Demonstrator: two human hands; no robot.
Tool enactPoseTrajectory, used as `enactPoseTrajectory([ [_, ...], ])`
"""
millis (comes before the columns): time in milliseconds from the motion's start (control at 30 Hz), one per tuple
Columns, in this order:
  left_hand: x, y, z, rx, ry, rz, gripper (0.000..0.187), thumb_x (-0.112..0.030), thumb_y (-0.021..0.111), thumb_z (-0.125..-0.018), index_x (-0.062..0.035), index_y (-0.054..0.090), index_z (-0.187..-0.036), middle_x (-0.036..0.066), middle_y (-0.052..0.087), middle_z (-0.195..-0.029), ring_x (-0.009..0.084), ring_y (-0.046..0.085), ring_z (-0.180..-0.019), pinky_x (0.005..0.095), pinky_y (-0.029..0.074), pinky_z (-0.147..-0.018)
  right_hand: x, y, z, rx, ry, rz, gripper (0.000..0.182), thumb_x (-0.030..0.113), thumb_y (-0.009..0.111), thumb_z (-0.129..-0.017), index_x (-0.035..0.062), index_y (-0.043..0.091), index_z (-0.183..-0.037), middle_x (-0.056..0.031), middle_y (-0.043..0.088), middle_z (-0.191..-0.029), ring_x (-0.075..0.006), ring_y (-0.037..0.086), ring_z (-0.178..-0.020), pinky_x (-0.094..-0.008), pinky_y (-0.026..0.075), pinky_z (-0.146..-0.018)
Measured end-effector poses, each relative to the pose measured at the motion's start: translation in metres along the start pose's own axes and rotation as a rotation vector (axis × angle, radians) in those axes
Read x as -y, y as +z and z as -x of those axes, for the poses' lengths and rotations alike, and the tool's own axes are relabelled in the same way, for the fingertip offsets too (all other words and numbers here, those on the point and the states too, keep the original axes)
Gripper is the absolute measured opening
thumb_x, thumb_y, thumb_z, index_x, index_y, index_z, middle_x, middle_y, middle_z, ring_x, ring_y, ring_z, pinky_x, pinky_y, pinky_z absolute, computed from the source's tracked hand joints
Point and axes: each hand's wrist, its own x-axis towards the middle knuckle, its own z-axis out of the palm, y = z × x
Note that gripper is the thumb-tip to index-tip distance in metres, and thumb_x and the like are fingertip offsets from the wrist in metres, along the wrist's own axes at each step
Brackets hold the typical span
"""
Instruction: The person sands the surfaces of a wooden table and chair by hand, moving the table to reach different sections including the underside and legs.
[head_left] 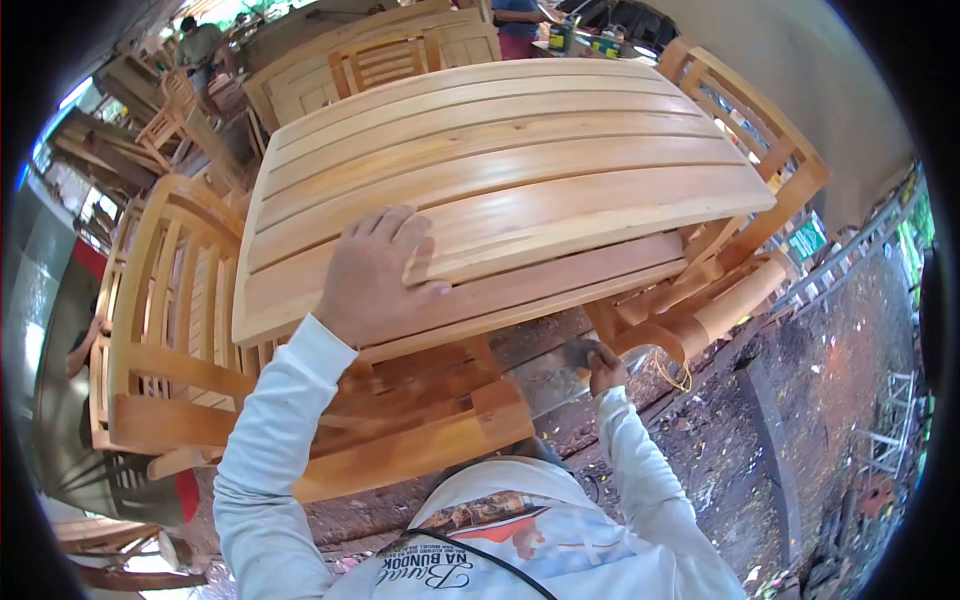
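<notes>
My left hand [375, 280] lies flat, fingers spread, on the near edge of a slatted wooden table [520, 150], holding nothing. Lower down, under the table's near right corner, my right hand [600, 368] is closed around a small dark grey piece, likely sandpaper [583, 352], close to the table's leg and frame [640, 320]. Both arms wear pale long sleeves.
A slatted wooden chair [170, 320] stands at the left, another chair [760, 150] at the right, more furniture [380, 55] behind the table. A wooden bench or seat [420, 430] sits under the near edge. People stand at the back. Dirt ground lies to the right.
</notes>
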Motion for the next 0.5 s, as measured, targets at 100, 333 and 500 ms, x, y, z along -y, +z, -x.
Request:
enactPoseTrajectory([
  [100, -0.033, 0.02, -0.024, 0.055, 0.027, -0.087, 0.07, -0.033, 0.085, -0.075, -0.006, 0.059, -0.134, 0.019, 0.06, -0.137, 0.0374, 0.057, -0.126, 0.0501, 0.046, -0.106, 0.031, 0.001, -0.016, 0.034, 0.012, -0.222, 0.031, 0.009, 0.062, -0.095, -0.0029, 0.071, -0.122, -0.0061, 0.073, -0.106, -0.0162, 0.066, -0.096, -0.0305, 0.053, -0.087],
  [333, -0.059, 0.066, -0.048, 0.085, -0.036, -0.276, 0.071, -0.022, 0.082, -0.078, -0.0079, 0.053, -0.141, 0.018, 0.056, -0.141, 0.038, 0.054, -0.129, 0.0519, 0.044, -0.107, 0.081, -0.024, -0.038, 0.059, 0.132, -0.594, 0.034, 0.003, 0.058, -0.097, 0.0007, 0.071, -0.128, -0.0081, 0.073, -0.119, -0.0162, 0.065, -0.11, -0.028, 0.047, -0.101],
  [500, -0.076, 0.045, -0.058, 0.146, 0.004, -0.109, 0.079, -0.037, 0.082, -0.079, 0.0012, 0.051, -0.141, 0.027, 0.053, -0.141, 0.0453, 0.05, -0.13, 0.0542, 0.04, -0.112, 0.122, -0.055, -0.094, -0.41, -0.079, -0.536, 0.039, 0.002, 0.054, -0.101, 0.0018, 0.064, -0.139, -0.0106, 0.071, -0.128, -0.0168, 0.065, -0.116, -0.03, 0.045, -0.108],
])
